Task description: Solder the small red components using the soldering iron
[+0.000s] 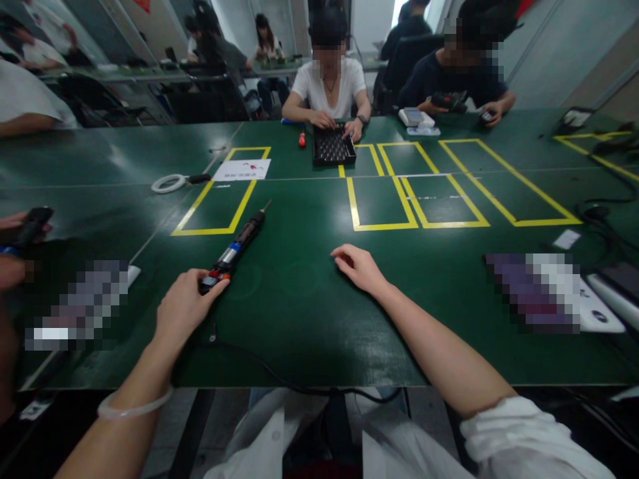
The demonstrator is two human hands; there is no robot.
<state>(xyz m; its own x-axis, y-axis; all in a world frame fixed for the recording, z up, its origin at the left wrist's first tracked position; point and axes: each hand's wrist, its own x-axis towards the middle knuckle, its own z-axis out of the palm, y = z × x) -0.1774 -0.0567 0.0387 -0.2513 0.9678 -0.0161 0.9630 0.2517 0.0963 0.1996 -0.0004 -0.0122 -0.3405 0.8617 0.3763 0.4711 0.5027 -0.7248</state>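
the left hand (187, 303) grips an electric screwdriver (238, 243); the right hand (360, 267) curls loosely, slightly parted; a black tray (334, 159) sits at twelve o'clock.

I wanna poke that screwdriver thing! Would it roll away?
The power screwdriver would probably feel stiff, since it's one straight rod. Its barrel looks round, so it might roll, but likely not while the left hand holds one end.
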